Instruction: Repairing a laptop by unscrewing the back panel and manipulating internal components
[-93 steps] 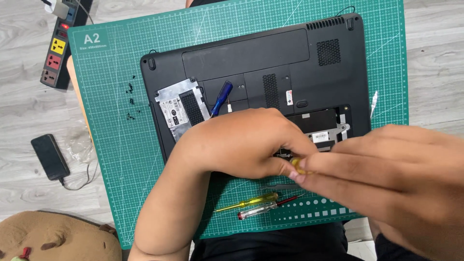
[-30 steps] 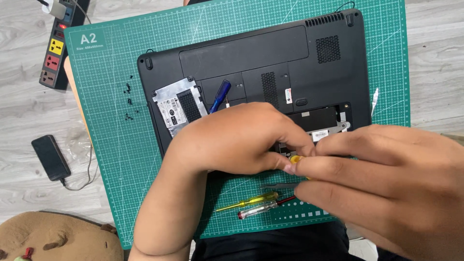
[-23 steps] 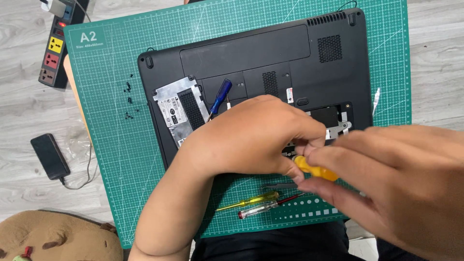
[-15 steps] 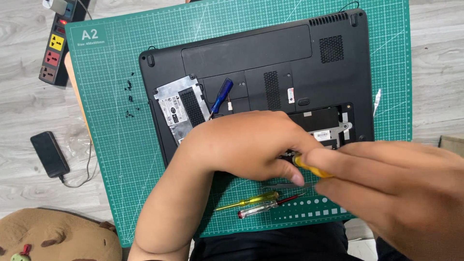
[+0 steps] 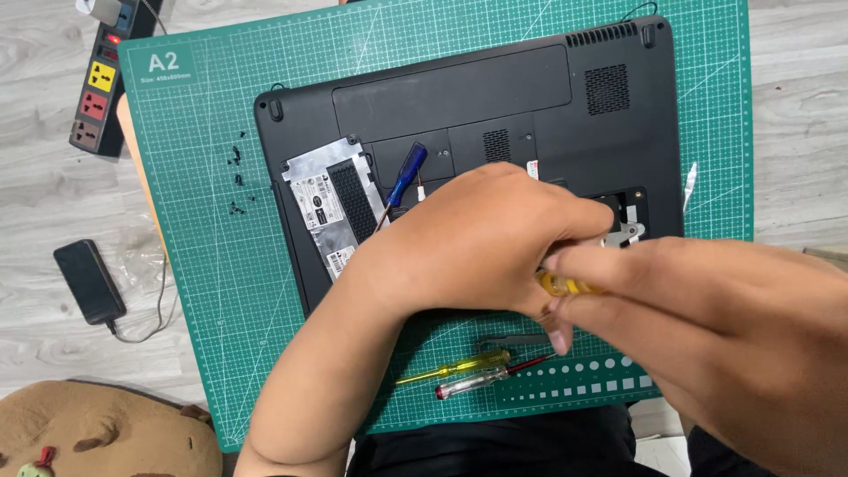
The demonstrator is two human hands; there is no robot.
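A matte black plastic laptop (image 5: 495,106) lies underside up on a gridded green cutting mat (image 5: 203,265). The left hand (image 5: 477,247) arches palm-down over it, fingers curled together. The right hand (image 5: 707,318) has its fingers pinched on a slim yellow-handled screwdriver (image 5: 565,284).

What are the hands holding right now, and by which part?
The right hand grips a yellow-handled screwdriver by its handle. The left hand rests on the laptop; whether it holds anything cannot be told.

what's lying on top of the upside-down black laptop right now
On the black laptop lie a blue-handled screwdriver and a silver drive in its open bay. The left hand rests on it, meeting the right hand, which grips a yellow tool handle. Underneath the hands is hidden.
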